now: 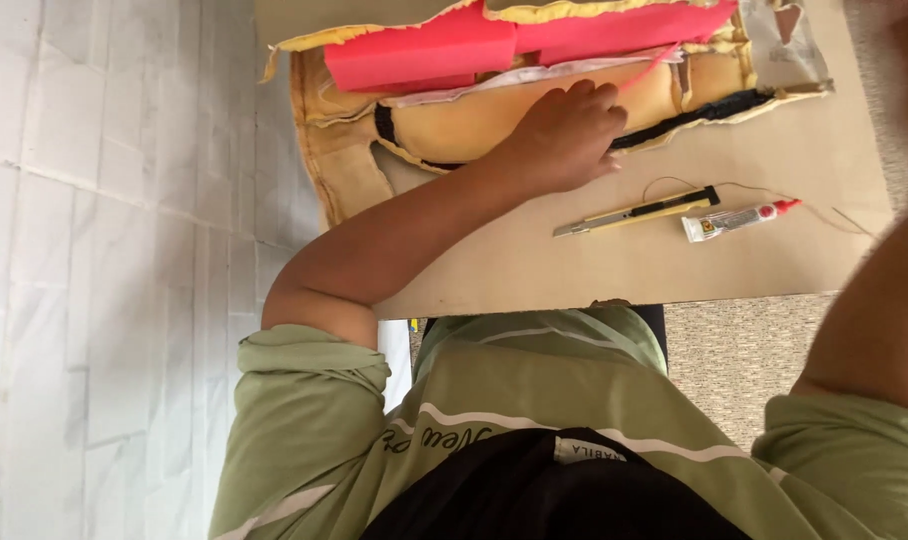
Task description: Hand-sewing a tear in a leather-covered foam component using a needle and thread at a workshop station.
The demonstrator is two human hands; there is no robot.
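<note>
A person's left hand [564, 135] is pressing down on a tan padded fabric piece [494, 125] lying along the far edge of the desk [594, 270], its long axis running parallel to that edge and its ends pointing toward the far left and far right corners. The fingers [589, 100] are lying loosely curled and flat on the padding, pinning it rather than gripping anything, just below a white strip [534, 78] and two pink foam blocks [514, 45] tucked into the yellow-edged opening. A black band [714, 108] is running along the lower seam toward the right end.

Pressing well here looks to call for even, flat pressure from the palm, keeping the layers aligned along the seam and the foam from sliding out.

Toward the near right part of the desk, a yellow-and-black utility knife [639, 212] is lying well apart from the hand, its blade end pointing left, with a small tube of glue [739, 220] just beside it, red cap toward the right edge. A thin thread [674, 182] is curling above them. The right arm [874, 320] is showing blurred at the right edge; its hand is out of view. The person is wearing a green shirt [454, 420].
</note>
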